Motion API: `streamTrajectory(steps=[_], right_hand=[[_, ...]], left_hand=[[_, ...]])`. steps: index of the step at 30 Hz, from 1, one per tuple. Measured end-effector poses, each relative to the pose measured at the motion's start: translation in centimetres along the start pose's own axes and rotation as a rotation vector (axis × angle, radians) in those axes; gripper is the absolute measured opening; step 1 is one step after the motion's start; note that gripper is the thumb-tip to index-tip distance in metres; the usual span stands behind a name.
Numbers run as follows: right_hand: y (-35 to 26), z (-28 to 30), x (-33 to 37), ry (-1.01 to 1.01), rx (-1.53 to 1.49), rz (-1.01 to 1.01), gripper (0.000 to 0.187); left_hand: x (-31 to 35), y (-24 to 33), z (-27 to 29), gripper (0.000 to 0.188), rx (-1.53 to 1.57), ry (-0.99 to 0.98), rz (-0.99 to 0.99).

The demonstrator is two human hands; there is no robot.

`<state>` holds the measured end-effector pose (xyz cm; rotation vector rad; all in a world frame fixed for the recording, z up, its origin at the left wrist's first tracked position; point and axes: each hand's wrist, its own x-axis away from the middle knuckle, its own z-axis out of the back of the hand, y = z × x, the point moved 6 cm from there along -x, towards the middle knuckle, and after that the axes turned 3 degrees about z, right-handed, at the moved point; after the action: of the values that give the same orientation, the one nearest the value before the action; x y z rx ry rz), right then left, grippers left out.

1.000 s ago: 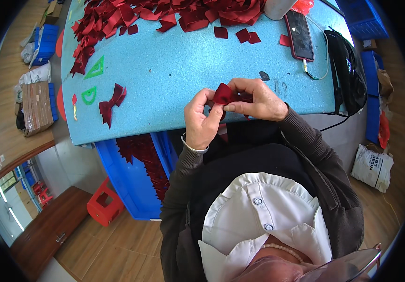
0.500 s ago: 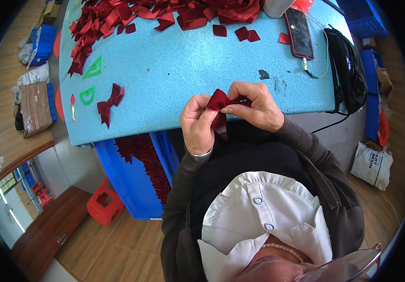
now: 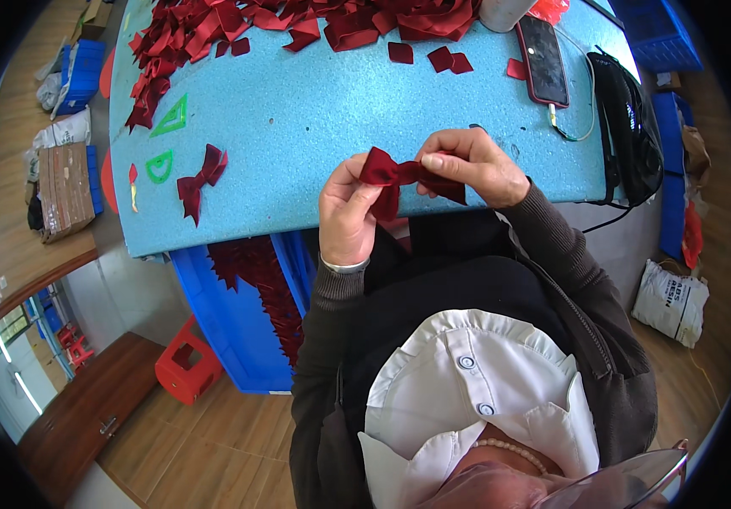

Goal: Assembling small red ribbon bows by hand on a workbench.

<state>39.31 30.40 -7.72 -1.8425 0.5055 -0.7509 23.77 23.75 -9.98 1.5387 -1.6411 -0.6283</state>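
A dark red velvet bow (image 3: 391,174) is stretched between my two hands, just over the table's near edge. My left hand (image 3: 348,208) pinches its left loop between thumb and fingers. On the other side, my right hand (image 3: 474,167) grips the bow near its right part, thumb on top, with a pointed ribbon end hanging below the fingers. Another finished-looking red bow (image 3: 202,183) lies on the table to the left of my hands. Part of the held bow is hidden behind my fingers.
A heap of red ribbon pieces (image 3: 204,34) covers the far side of the blue table (image 3: 298,153). Green set square (image 3: 170,117) and protractor (image 3: 159,167) lie left. A phone (image 3: 544,64) on a cable and a black bag (image 3: 627,127) are right. Below stands a blue crate (image 3: 238,339).
My right hand has moved up and slightly right, drawing apart from the left. The bow, bunched and mostly covered before, is now spread out between both hands.
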Motion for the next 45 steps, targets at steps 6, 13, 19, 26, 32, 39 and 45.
streamTrajectory(steps=[6, 13, 19, 26, 32, 39, 45], right_hand=[[1.0, 0.8, 0.6, 0.108, -0.104, 0.085, 0.031], [2.1, 1.7, 0.9, 0.209, 0.003, 0.172, 0.032], [2.3, 1.0, 1.3, 0.142, 0.192, 0.182, 0.019], [2.9, 0.6, 1.3, 0.146, -0.069, 0.128, 0.016], [3.4, 1.2, 1.2, 0.069, -0.315, 0.098, 0.018], [4.2, 2.0, 0.9, 0.179, -0.297, 0.106, 0.019], [4.4, 1.0, 0.9, 0.244, -0.415, 0.069, 0.018]], left_hand=[[-0.3, -1.1, 0.0, 0.013, 0.075, 0.082, 0.051], [0.0, -2.2, 0.1, 0.013, 0.123, 0.033, 0.053], [0.2, -2.5, -0.1, 0.011, 0.122, 0.082, -0.015], [0.6, -3.0, -0.6, 0.008, 0.243, 0.089, 0.050], [0.5, -3.0, -1.7, 0.007, 0.241, 0.086, 0.056], [0.3, -2.6, -3.2, 0.013, 0.310, 0.106, 0.163], [0.3, -3.0, -2.3, 0.014, 0.007, 0.076, 0.116]])
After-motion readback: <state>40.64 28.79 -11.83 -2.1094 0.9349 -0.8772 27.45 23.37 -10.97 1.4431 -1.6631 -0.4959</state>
